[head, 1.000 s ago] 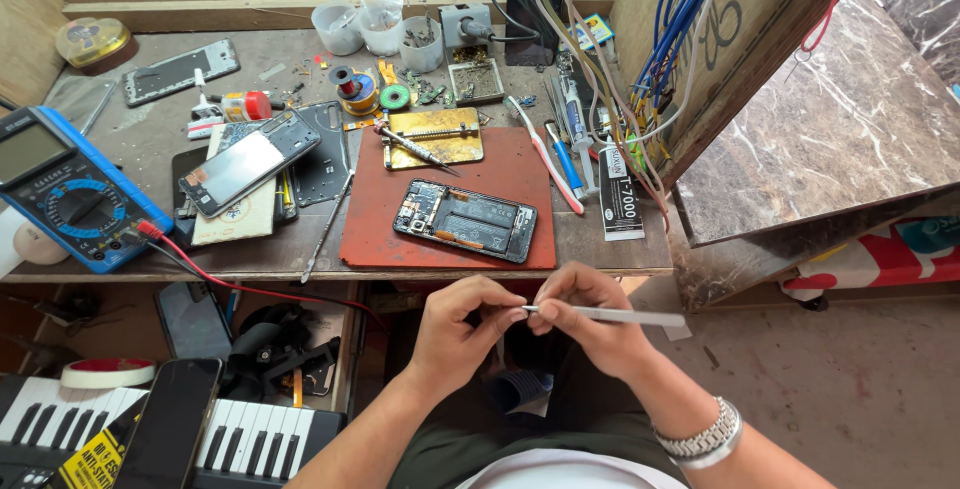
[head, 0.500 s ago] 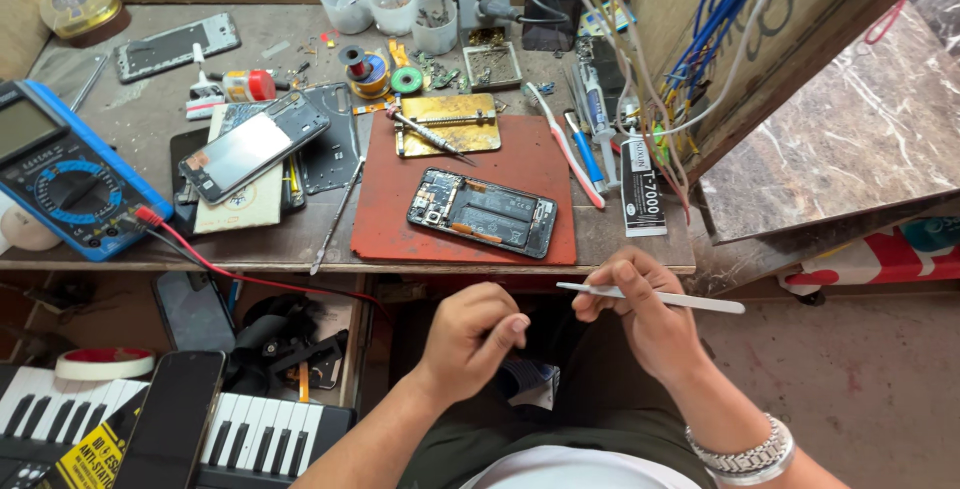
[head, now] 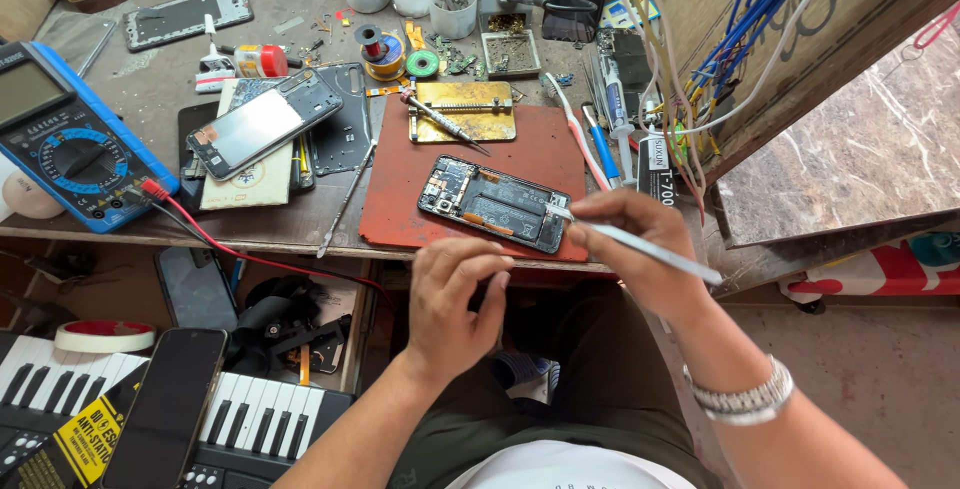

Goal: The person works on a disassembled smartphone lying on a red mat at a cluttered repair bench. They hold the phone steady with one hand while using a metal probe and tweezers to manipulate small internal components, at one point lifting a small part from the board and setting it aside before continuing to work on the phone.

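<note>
Opened phone (head: 495,205) on red mat (head: 400,199): right-hand fingers (head: 640,249) pinch white tool (head: 640,241), tip apparently touching; left hand (head: 455,294) loosely curled, holding nothing.

Matt red rubber mat (head: 400,211), scuffed grey worktop (head: 160,99), shiny metal tweezers (head: 640,245), glossy glass phone screen (head: 262,125), brass-coloured metal plate (head: 480,109)

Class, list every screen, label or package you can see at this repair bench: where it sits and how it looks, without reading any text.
Multimeter: left end of bench, blue casing, grey display, round dial.
Phone with glass screen: left of the red mat, tilted, reflective.
Dark phone: lying on the keyboard below, black screen.
Yellow label: beside that phone, black print.
Black strip label: right of mat, white print.
Opened phone: on mat, right hand probing it.
</note>
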A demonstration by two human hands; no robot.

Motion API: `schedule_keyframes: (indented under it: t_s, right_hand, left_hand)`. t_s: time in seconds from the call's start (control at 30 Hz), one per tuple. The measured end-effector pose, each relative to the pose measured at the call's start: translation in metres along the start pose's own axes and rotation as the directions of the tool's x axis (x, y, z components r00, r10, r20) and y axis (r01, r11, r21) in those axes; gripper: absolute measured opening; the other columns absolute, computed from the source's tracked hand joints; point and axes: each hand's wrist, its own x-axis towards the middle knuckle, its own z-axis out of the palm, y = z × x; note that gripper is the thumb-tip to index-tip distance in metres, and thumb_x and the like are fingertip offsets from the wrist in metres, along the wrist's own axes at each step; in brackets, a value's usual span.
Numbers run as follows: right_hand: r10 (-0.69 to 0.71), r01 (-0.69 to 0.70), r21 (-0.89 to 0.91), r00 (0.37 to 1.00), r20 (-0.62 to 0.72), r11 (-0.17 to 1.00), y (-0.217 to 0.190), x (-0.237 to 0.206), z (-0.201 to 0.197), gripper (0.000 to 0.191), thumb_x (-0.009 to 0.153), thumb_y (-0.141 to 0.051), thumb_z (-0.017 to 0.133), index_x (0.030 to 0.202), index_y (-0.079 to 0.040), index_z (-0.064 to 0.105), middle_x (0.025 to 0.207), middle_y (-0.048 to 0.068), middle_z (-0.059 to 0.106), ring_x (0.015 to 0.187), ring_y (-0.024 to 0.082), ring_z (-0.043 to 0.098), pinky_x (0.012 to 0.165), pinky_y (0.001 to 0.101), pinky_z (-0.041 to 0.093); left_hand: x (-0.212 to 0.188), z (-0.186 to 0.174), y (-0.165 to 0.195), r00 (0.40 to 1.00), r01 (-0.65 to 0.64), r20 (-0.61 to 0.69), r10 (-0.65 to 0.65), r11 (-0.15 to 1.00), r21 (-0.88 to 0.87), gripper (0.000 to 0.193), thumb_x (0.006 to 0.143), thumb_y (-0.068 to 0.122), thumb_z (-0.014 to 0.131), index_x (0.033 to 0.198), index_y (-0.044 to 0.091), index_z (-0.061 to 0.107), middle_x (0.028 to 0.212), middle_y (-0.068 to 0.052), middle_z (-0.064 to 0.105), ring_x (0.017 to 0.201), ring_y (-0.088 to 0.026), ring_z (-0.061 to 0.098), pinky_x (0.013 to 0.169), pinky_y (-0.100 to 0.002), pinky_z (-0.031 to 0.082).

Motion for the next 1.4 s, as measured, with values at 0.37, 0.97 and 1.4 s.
schedule_keyframes:
  t_s: [0.37, 0.97, 1.4]
  right_hand:
    - [-0.088, 0.131, -0.206, 0.975, 0.206, 0.970, 0.011, 0.100, 0.034, 0.017, 0.092, -0.011, 0.073, 0.105, -0.001, 0.075, 0.093, 0.003, 0.075, 0.086, 0.007, 0.068, 0.076, 0.0234, 0.055]
    - [-0.172, 0.203, -0.330, 0.978, 0.121, 0.922, 0.030, 0.093, 0.033, 0.009, 0.086, -0.008, 0.072, 0.091, 0.000, 0.073, 0.087, 0.004, 0.075, 0.080, 0.008, 0.069, 0.072, 0.0248, 0.055]
    - [-0.003, 0.075, -0.343, 0.979, 0.203, 0.936, 0.016, 0.112, 0.038, 0.019, 0.087, -0.015, 0.078, 0.100, 0.000, 0.077, 0.086, 0.003, 0.077, 0.078, 0.004, 0.066, 0.069, 0.0228, 0.054]
  left_hand:
    - [-0.001, 0.006, -0.011, 0.981, -0.044, 0.195, 0.002, 0.977, 0.210, 0.037, 0.093, 0.022, 0.071, 0.128, 0.017, 0.065, 0.142, -0.007, 0.058, 0.142, -0.030, 0.047, 0.123, -0.055, 0.028]
    - [-0.001, 0.010, -0.011, 0.981, -0.030, 0.193, -0.012, 0.976, 0.215, 0.038, 0.093, 0.023, 0.071, 0.131, 0.016, 0.065, 0.142, -0.007, 0.058, 0.141, -0.028, 0.049, 0.119, -0.048, 0.033]
    - [0.002, 0.013, -0.004, 0.987, 0.007, 0.153, -0.038, 0.979, 0.202, 0.038, 0.090, 0.022, 0.075, 0.126, 0.014, 0.067, 0.139, -0.008, 0.060, 0.141, -0.030, 0.050, 0.116, -0.047, 0.037]
